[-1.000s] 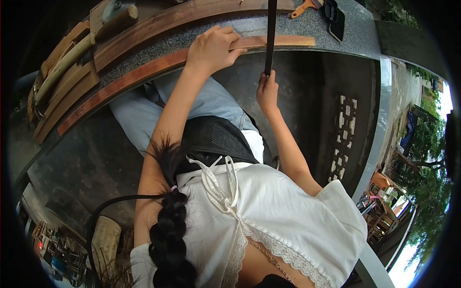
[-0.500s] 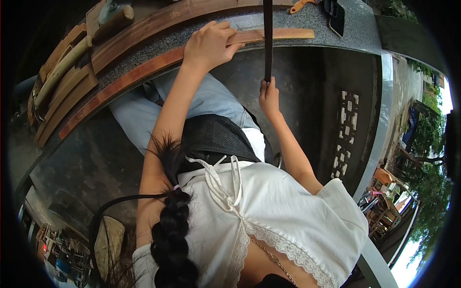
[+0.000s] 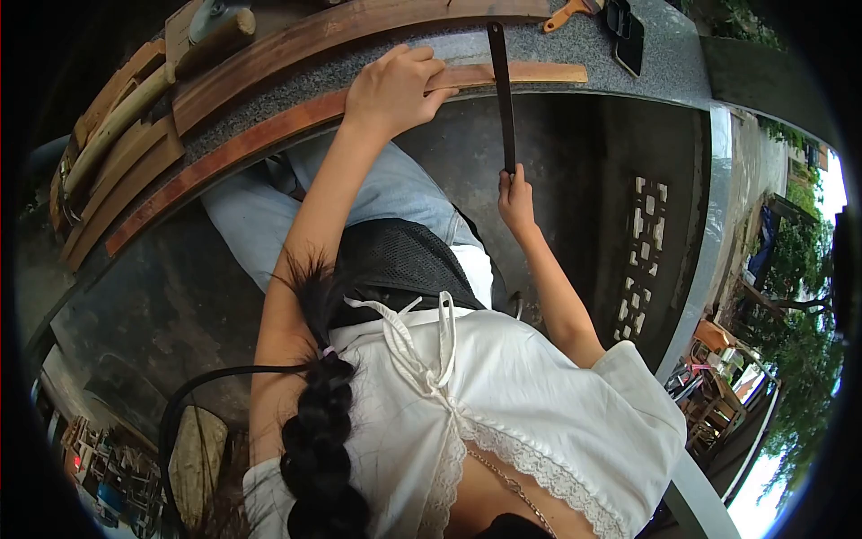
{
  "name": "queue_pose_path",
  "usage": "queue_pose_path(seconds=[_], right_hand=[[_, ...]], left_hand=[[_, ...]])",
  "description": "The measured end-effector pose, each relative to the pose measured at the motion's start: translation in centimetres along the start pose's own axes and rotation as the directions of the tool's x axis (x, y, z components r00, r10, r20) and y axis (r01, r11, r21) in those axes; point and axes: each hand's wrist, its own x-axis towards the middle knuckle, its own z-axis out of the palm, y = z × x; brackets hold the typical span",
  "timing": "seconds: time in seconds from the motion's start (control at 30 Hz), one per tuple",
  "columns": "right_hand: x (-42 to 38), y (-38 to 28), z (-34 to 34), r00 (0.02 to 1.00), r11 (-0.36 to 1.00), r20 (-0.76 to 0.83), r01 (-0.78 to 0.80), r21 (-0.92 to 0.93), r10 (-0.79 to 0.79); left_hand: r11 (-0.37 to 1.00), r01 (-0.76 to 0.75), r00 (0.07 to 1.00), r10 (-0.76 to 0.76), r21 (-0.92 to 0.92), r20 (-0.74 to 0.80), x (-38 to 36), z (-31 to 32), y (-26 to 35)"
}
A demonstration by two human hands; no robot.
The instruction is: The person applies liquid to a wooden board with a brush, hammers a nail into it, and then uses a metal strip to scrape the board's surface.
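My left hand (image 3: 393, 90) is closed on a long narrow wooden strip (image 3: 269, 139), pressing it on the speckled stone bench top (image 3: 660, 40) along its near edge. My right hand (image 3: 516, 202) grips the lower end of a long, dark, narrow saw blade (image 3: 505, 108) with a hole at its far tip. The blade lies across the strip, to the right of my left hand, and tilts slightly. Its teeth are too small to make out.
Behind the strip lies a longer curved plank (image 3: 305, 54). Wooden pieces (image 3: 121, 184) and a rounded wooden handle (image 3: 215, 43) are stacked at the left. An orange-handled tool (image 3: 564, 15) and a black phone (image 3: 631, 49) rest at the far right.
My right hand has drawn the saw blade back toward my body and slightly right, so its far tip now shows. My left hand stays on the strip.
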Motion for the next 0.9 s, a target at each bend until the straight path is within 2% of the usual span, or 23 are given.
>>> queue_pose_path(seconds=[0.07, 0.13, 0.23, 0.33, 0.43, 0.5, 0.6, 0.7, 0.77, 0.9], right_hand=[[0.1, -0.4, -0.7, 0.999, 0.999, 0.035, 0.034, -0.029, -0.033], [3.1, -2.0, -0.4, 0.998, 1.000, 0.058, 0.000, 0.001, 0.000], [4.7, -2.7, 0.5, 0.997, 1.000, 0.078, -0.005, 0.027, 0.003], [-0.1, 0.0, 0.1, 0.994, 0.997, 0.083, -0.072, 0.028, 0.070], [-2.9, 2.0, -1.2, 0.995, 0.998, 0.078, -0.053, -0.030, 0.055], [-0.7, 0.7, -0.8, 0.998, 0.999, 0.059, -0.026, -0.046, 0.029], [4.3, -4.0, -0.5, 0.991, 0.997, 0.120, 0.046, 0.061, -0.053], [5.7, -4.6, -0.2, 0.994, 0.992, 0.070, 0.077, 0.096, -0.084], [4.4, -4.2, -0.4, 0.990, 0.985, 0.017, 0.136, 0.107, -0.139], [4.4, -4.0, 0.1, 0.991, 0.984, -0.011, 0.136, 0.120, -0.135]], left_hand=[[1.000, -0.006, 1.000, 0.006, -0.002, -0.011, -0.4, 0.1, 0.2], [0.999, 0.035, 0.998, -0.034, -0.017, 0.050, -0.2, -0.2, 0.3], [1.000, 0.019, 1.000, -0.019, 0.004, 0.001, 0.0, 0.0, -0.4], [1.000, 0.027, 0.999, -0.027, 0.011, 0.020, -0.4, -0.1, -0.2], [1.000, 0.027, 1.000, -0.027, 0.002, 0.010, 0.4, 0.0, -0.7], [0.999, 0.028, 0.999, -0.027, -0.020, 0.035, -0.3, 0.3, -0.2], [1.000, 0.027, 0.998, -0.026, -0.010, 0.055, -0.3, -0.1, -0.1], [1.000, -0.002, 1.000, 0.002, -0.006, 0.001, -0.5, -0.4, 0.1], [1.000, -0.001, 1.000, 0.002, -0.018, 0.030, -0.9, -0.2, 0.2], [1.000, -0.008, 0.999, 0.008, -0.008, 0.042, -0.8, -0.3, 0.1]])
